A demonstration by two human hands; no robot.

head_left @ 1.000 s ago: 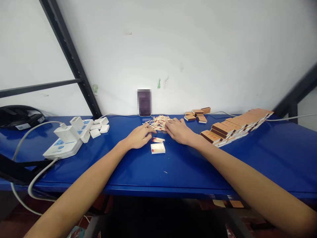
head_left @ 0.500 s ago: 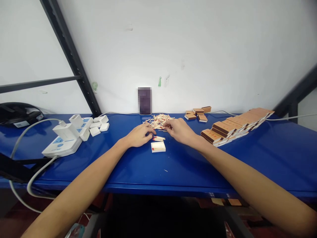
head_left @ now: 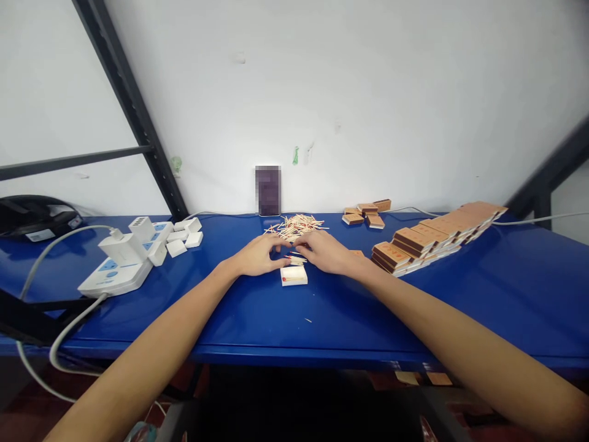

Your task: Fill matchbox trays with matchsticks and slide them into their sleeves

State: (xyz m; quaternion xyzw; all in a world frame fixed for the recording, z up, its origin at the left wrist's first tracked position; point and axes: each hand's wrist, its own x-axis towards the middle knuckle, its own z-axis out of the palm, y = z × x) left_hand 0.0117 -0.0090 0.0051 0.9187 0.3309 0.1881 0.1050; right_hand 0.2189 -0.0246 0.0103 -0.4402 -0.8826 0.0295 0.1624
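Observation:
A small white matchbox tray (head_left: 300, 282) lies in front of my hands, with a red-tipped match or so inside. Just behind it is a small bundle of matches (head_left: 298, 261), heads toward the left. My left hand (head_left: 260, 255) rests at the bundle's left, its thumb at the match heads and its index finger apart from the thumb. From the right, my right hand (head_left: 322, 252) bends over the bundle, thumb and fingertips pinched around matches; how many is hidden. A loose pile of matches (head_left: 299, 225) spreads behind both hands.
Stacked brown matchboxes (head_left: 432, 236) stand at the right, with several more matchboxes (head_left: 368, 213) near the wall. On the left are a power strip (head_left: 115, 276) with chargers and several white blocks (head_left: 184, 236). A dark pixelated device (head_left: 269, 191) leans on the wall.
My right hand has drawn back from the pile toward the small bundle. My left hand's thumb has come down to the match heads, and a brown matchbox now shows behind my right wrist.

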